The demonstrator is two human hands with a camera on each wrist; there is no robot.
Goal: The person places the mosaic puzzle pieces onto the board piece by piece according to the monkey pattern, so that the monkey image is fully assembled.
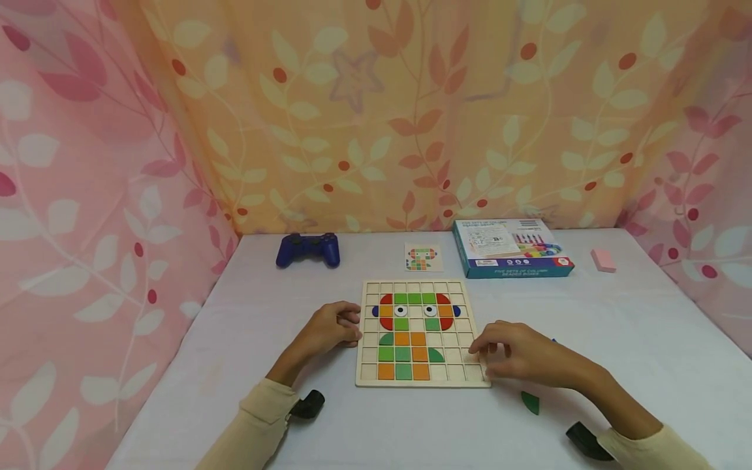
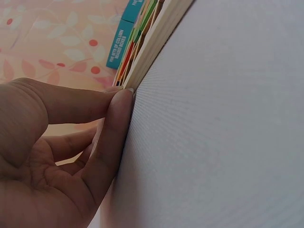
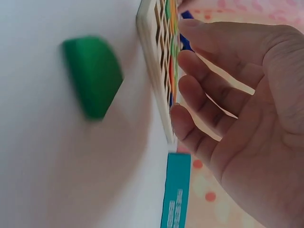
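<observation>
A square wooden grid board point(image 1: 423, 384) lies flat on the table, with red, orange, green and blue tiles forming a figure with two eyes. My left hand point(image 1: 331, 326) holds its left edge; in the left wrist view the thumb and a fingertip point(image 2: 122, 102) come together at that edge. Over the board's lower right side hovers my right hand point(image 1: 523, 352), fingers loosely bent and apart, with nothing between them. A loose green quarter-round tile point(image 1: 530, 403) lies below the right hand and shows large in the right wrist view. A sliver of blue peeks out behind the right hand.
Behind the board a small picture card point(image 1: 423, 257) shows a similar figure. A blue game controller point(image 1: 308, 250) stands at the back left. At the back right are a teal and white box point(image 1: 511, 251) and a pink block point(image 1: 603, 260). Patterned curtains surround the table.
</observation>
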